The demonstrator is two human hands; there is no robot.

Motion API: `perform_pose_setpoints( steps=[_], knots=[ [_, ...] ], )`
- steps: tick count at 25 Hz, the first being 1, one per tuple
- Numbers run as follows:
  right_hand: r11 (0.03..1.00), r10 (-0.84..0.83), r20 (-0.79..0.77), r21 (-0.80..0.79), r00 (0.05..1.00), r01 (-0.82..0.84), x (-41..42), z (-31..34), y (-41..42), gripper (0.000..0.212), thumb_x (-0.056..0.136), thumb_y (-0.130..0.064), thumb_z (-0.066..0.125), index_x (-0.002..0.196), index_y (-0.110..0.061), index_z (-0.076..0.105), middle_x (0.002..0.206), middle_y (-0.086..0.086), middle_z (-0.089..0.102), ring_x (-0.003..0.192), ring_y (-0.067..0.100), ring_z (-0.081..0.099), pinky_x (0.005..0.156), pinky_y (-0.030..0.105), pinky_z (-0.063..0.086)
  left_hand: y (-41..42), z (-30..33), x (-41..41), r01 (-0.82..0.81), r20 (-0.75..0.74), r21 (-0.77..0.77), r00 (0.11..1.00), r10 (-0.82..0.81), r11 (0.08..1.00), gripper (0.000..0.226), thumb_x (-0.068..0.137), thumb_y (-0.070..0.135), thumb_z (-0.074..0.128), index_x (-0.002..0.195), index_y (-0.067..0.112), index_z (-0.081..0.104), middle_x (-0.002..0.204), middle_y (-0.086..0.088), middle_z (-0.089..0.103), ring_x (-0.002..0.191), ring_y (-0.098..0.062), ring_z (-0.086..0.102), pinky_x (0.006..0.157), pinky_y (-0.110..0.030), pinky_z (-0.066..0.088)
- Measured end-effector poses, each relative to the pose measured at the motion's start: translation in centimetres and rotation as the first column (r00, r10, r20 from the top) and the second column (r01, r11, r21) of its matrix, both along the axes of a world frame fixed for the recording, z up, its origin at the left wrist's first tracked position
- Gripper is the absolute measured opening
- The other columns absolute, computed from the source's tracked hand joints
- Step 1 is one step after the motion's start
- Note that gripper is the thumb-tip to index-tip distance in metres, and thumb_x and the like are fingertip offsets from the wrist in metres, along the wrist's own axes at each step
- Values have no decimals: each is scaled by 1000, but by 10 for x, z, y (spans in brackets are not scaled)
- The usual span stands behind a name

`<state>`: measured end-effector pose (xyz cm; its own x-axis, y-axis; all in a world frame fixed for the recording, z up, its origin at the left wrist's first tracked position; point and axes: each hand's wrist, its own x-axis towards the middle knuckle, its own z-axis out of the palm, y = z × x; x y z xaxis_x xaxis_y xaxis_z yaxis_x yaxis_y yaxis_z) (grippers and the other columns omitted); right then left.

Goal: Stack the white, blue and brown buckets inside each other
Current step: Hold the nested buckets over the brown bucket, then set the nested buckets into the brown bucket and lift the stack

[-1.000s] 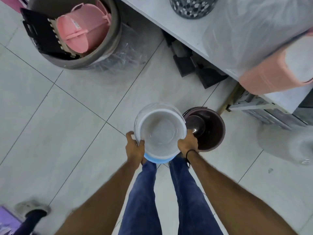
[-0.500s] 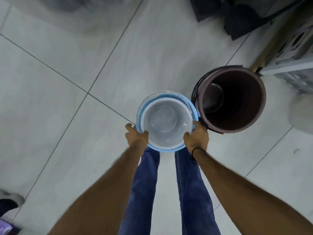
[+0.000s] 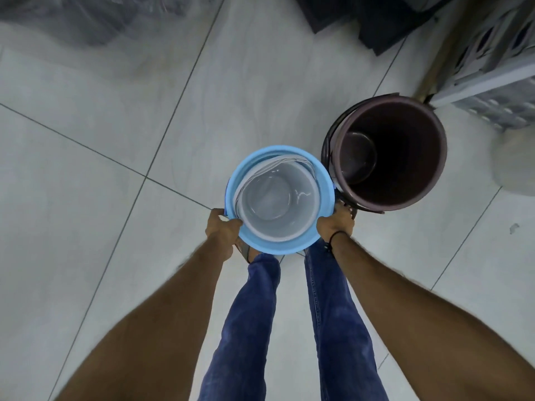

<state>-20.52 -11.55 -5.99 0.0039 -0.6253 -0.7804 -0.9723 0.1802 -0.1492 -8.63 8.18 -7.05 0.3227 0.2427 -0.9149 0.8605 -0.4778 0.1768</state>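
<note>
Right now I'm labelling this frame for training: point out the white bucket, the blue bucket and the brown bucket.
white bucket point(image 3: 269, 198), head view, inner floor.
blue bucket point(image 3: 278, 246), head view, near rim.
brown bucket point(image 3: 405, 157), head view, dark inner wall.

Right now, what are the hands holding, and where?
Both grip the blue bucket at its rim, left hand on the near-left edge, right hand on the near-right. The white bucket sits nested inside it.

white bucket point(image 3: 278, 198) inside blue bucket point(image 3: 324, 180)
</note>
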Motion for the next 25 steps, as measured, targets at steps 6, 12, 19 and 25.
perform_pose_setpoints(
  steps=[6, 12, 19, 25],
  knots=[
    [991, -54, 148, 132, 988, 34, 47, 117, -14, 44, 71, -9, 57, 114, -15, 63, 113, 11, 70, 104, 35, 64, 89, 42, 57, 7, 133, 37, 21, 140, -87, 990, -9, 996, 44, 83, -2, 70, 111, 22, 46, 118, -21, 59, 96, -38, 68, 73, -48, 62],
    [999, -21, 243, 51, 970, 9, 58, 276, -71, 43, 74, -8, 54, 115, -15, 64, 120, 14, 68, 109, 36, 63, 93, 44, 56, -44, 286, 47, 51, 263, -145, 965, -11, 988, 41, 81, 0, 72, 103, 26, 49, 112, -22, 60, 85, -36, 69, 70, -57, 62],
    [992, -102, 219, -48, 970, 115, -18, 326, -187, 52, 62, -16, 53, 112, -10, 65, 120, 19, 67, 107, 40, 63, 94, 48, 54, -166, 317, -12, 131, 255, -289, 965, -55, 948, 45, 79, -3, 75, 87, 34, 51, 101, -23, 65, 84, -37, 69, 66, -59, 60],
    [999, -12, 181, -44, 983, 21, -66, 223, -270, 42, 71, -3, 57, 112, -11, 63, 111, 17, 69, 101, 40, 65, 86, 55, 57, -243, 226, -64, 174, 224, -210, 966, -126, 962, 50, 76, 1, 78, 117, 17, 53, 83, -16, 67, 78, -32, 70, 65, -56, 62]
  ],
)
